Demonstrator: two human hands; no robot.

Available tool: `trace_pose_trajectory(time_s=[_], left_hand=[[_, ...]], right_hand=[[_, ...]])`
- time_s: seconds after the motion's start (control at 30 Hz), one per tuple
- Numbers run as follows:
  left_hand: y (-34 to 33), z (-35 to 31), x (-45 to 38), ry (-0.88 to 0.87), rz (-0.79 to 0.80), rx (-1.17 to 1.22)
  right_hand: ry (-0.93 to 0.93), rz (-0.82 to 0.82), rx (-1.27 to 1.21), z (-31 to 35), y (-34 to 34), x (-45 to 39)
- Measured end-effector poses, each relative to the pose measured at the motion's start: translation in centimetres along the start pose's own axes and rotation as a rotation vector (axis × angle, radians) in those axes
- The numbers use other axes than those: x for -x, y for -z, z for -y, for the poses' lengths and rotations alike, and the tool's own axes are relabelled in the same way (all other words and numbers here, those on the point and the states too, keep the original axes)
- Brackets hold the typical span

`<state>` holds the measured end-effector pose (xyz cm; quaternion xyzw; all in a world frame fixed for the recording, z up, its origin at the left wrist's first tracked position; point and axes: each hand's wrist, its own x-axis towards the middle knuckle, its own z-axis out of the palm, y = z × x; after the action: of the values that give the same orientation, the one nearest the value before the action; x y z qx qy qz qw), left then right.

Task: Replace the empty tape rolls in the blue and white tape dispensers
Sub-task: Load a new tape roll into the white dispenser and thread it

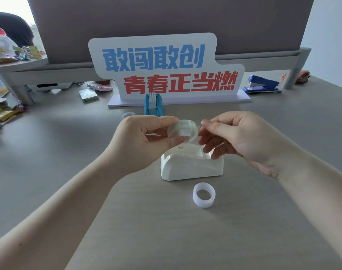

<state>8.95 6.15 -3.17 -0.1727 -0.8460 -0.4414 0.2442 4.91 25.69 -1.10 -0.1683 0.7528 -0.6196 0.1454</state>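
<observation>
- Left hand (144, 139) pinches a clear tape roll (182, 129) between thumb and curled fingers, held above the white tape dispenser (191, 165).
- Blue tape dispenser (153, 104) stands on the desk (68, 152) at 12 o'clock of the left hand, just in front of the slogan sign (166, 69).
- Empty white core ring (204, 195) lies on the desk at 6 o'clock of the white dispenser, near but apart.
- Right hand (242, 139) is at 3 o'clock of the roll, thumb and forefinger pinched at its edge; whether they hold a tape end, cannot tell.
- Blue stapler (262, 84) sits far back at 2 o'clock.
</observation>
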Motion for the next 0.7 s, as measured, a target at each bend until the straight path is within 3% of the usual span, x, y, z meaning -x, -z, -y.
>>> trace_pose_trajectory(time_s=[0.3,0.7], left_hand=[[-0.5,-0.5,0.0,-0.101,0.027,-0.137],[-0.4,-0.6,0.1,-0.033,0.006,-0.075]], right_hand=[[0.041,-0.134,0.124,-0.1,-0.9,-0.2],[0.117,-0.268,0.192,-0.6,-1.2,-0.5]])
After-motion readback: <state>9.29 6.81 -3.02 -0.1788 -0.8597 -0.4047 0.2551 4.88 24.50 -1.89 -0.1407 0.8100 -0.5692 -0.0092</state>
